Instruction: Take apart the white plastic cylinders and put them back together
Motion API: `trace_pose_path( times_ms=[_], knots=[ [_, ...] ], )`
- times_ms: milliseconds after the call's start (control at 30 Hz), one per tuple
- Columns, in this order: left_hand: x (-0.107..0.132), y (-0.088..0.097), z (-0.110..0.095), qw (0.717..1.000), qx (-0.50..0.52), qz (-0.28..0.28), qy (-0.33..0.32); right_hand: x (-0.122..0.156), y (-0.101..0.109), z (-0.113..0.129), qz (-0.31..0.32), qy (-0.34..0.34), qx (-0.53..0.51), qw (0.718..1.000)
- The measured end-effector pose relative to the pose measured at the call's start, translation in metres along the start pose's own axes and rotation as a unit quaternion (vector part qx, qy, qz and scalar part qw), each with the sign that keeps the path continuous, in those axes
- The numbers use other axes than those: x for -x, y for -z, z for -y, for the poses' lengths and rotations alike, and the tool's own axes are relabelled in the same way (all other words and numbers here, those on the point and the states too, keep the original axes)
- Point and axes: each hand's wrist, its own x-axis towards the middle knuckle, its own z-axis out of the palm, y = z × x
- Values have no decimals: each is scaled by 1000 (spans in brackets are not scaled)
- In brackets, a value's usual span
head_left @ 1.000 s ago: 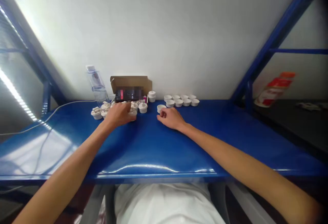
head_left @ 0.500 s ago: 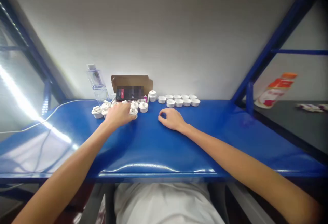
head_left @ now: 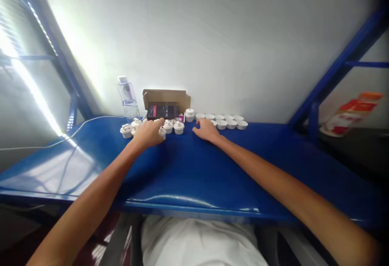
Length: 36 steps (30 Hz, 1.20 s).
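Across the far side, a pale wall (head_left: pixel 212 47), brightest at left. Before it, a glossy blue tabletop (head_left: pixel 194 168), streaked with reflected light at left and along the near edge. At both sides, slanting blue frames (head_left: pixel 336 71). Past the near edge, white cloth (head_left: pixel 200 241) over the lap. Far right, a blurred bottle (head_left: pixel 349 116), red and white with an orange cap. Left of centre, near the wall, a brown cardboard box (head_left: pixel 167 95) with a raised flap; left of it, a clear bottle (head_left: pixel 129 99), white-capped.

Over the left group of cups, the left hand (head_left: pixel 150 133), palm down, fingers bent; grip hidden, impossible to tell. Beside the left end of the right group, the right hand (head_left: pixel 206 129), thumb and forefinger apart, loosely curved.

At the box front, a dark phone (head_left: pixel 154 112), screen lit. Right of it, a round white stack (head_left: pixel 189 114).

At far right of centre, shallow white cups (head_left: pixel 231 124), smooth and round-rimmed: five behind, four visible in front, one partly hidden. Around the left hand, filled cups (head_left: pixel 178 128), also white, heaped with irregular white pieces (head_left: pixel 178 124).
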Motion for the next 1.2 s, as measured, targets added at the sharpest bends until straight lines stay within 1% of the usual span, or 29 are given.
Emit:
trace_pose_path(
  times_ms=[200,233,300,367,467,567,633,667,733,767,833,900,967,1033,1100,1133,1167,1200],
  knots=[
    [-3,1,4,1000,1,-8,-1,-27,-2,17,-49,75,-6,996],
    [-3,1,4,1000,3,-10,0,-33,-1,19,-49,87,3,995],
    [-4,0,6,1000,9,-13,6,-43,2,24,-24,103,27,994],
    [-5,-2,8,1000,13,-15,15,-48,6,27,3,98,45,994],
    [-7,-4,9,999,28,-27,19,-40,14,31,-2,82,51,995],
    [-7,-4,2,993,99,-53,-20,-14,25,32,-19,96,48,994],
    [-3,-5,-9,981,170,-63,-71,11,33,32,-30,107,11,994],
    [0,-6,-16,972,204,-61,-103,24,36,31,-23,105,-20,994],
    [7,-10,-33,949,262,-37,-173,49,42,31,3,102,-84,991],
    [12,-13,-41,936,286,-21,-204,59,44,32,3,97,-110,989],
    [20,-20,-55,914,327,1,-239,73,46,37,26,67,-183,981],
    [26,-25,-64,903,362,-7,-232,80,45,43,66,21,-267,961],
    [29,-29,-68,896,392,-22,-210,81,44,49,109,-27,-340,934],
    [29,-30,-69,887,420,-24,-192,80,43,53,144,-66,-396,904],
    [27,-31,-70,872,458,-26,-169,79,44,54,151,-88,-438,882],
    [25,-32,-70,859,488,-24,-152,79,46,53,142,-77,-448,879],
    [22,-32,-70,840,526,-18,-131,78,48,52,125,-47,-446,885],
    [19,-33,-70,815,569,-5,-108,78,51,49,100,1,-428,898]
  ],
)
